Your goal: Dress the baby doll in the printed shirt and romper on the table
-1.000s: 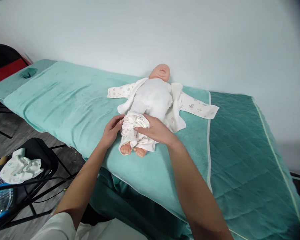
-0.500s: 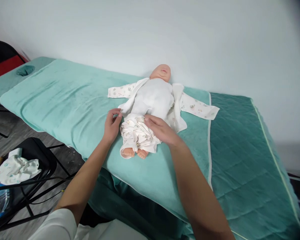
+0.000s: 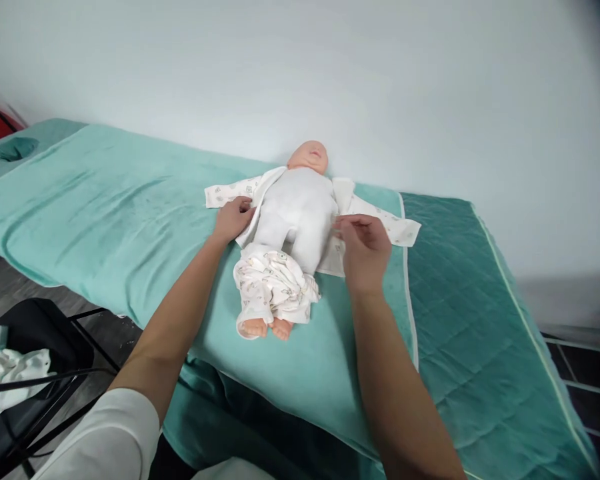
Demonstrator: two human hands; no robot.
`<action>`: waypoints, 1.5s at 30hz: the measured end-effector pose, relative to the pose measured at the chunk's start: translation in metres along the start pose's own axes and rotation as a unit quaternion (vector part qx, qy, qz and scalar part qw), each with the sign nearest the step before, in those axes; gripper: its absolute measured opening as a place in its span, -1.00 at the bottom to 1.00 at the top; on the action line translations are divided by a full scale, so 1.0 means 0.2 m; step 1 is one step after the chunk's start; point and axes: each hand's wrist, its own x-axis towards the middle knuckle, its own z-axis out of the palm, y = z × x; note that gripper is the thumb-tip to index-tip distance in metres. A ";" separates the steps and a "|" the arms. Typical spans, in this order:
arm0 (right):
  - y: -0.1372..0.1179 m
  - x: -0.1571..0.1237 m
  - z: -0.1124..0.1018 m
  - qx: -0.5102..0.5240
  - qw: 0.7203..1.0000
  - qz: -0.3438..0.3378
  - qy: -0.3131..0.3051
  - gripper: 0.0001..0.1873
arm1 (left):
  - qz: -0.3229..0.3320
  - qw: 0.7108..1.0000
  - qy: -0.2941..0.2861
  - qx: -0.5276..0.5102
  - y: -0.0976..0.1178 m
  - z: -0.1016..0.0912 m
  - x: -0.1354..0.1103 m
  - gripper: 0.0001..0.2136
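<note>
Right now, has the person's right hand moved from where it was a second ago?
Yes: the right hand has moved off the bunched trousers, toward the white edging of the bed cover and up beside the doll's torso.

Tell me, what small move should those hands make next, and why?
Perhaps the left hand should fold its side of the printed top across the doll, since the top lies spread open, leaving the white torso uncovered, and that hand is right at its edge.
</note>
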 end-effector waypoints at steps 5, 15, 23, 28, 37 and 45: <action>0.19 0.16 -0.17 -0.184 0.978 0.035 0.095 -0.81 | -0.019 0.981 0.004 -0.191 -0.02 -0.06 0.01 -0.86; 0.28 0.20 -0.15 -0.299 0.941 0.148 -0.062 -0.62 | -0.119 0.911 -0.038 -0.393 0.01 -0.18 -0.01 -0.72; 0.32 0.23 -0.38 -0.279 0.950 0.136 0.032 -0.63 | -0.128 0.954 0.147 -0.230 -0.07 -0.25 -0.02 -0.80; 0.32 0.23 -0.53 -0.341 0.925 0.144 0.084 -0.74 | -0.078 0.976 0.196 -0.054 -0.08 -0.26 -0.04 -0.92; 0.21 0.14 -0.44 -0.395 0.914 -0.081 0.040 -0.76 | 0.021 0.967 0.227 0.119 -0.04 -0.21 -0.10 -0.86; -0.04 -0.15 -0.06 -0.146 0.930 -0.175 -0.290 -0.72 | 0.026 0.975 -0.065 -0.213 0.19 -0.12 -0.26 -0.88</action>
